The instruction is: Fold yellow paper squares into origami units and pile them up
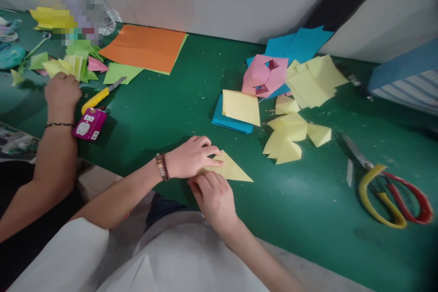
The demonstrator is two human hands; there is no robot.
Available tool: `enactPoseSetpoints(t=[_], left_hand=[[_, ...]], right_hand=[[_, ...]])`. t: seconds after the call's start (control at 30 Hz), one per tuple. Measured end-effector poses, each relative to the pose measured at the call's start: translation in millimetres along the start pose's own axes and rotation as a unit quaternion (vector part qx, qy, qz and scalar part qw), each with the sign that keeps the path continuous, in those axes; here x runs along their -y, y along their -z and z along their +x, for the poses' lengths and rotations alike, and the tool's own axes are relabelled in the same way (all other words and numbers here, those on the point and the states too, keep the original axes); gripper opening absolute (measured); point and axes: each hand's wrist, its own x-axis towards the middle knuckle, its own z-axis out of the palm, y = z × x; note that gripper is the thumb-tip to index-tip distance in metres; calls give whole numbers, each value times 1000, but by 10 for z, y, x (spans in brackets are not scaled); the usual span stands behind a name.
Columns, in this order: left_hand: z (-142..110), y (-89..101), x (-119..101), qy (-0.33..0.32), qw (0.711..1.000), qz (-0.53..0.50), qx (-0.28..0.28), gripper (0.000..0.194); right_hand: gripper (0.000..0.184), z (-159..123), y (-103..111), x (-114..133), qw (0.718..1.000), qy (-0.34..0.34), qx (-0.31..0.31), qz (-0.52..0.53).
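Note:
A pale yellow sheet of paper [236, 169], folded to a triangle, lies on the green table in front of me, one point toward the right. My left hand [191, 159], with two bracelets at the wrist, holds it down from above, fingertips on its left part. My right hand [215, 194] has its fingers curled on the lower left edge of the same paper, close against the left hand. Both hands cover the paper's left end. Folded yellow paper pieces [285, 134] lie to the right of it.
Yellow and blue squares [241, 107] lie ahead, near a pink paper model [265, 73] and more sheets. Large scissors [372, 178] rest at right. Leftward are orange paper [147, 48], a yellow cutter [101, 96], a magenta box [90, 124] and another person's hand [62, 93].

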Motion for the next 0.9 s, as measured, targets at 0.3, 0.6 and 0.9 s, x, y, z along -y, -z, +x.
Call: enactPoseSetpoints(t=[0.3,0.6,0.9], left_hand=[[-20,-19,-33,10,999,-35,-26,41],[17,45,-77,59,967,-199,-146,36],[72,-31,-40,74,951,-252,-165,10]], right_hand=[[31,-230,488,-876,990,-127,-4,-60],[14,93,554,-924,993,-53,103,32],[12,226,675,-1036,988,13,132,84]])
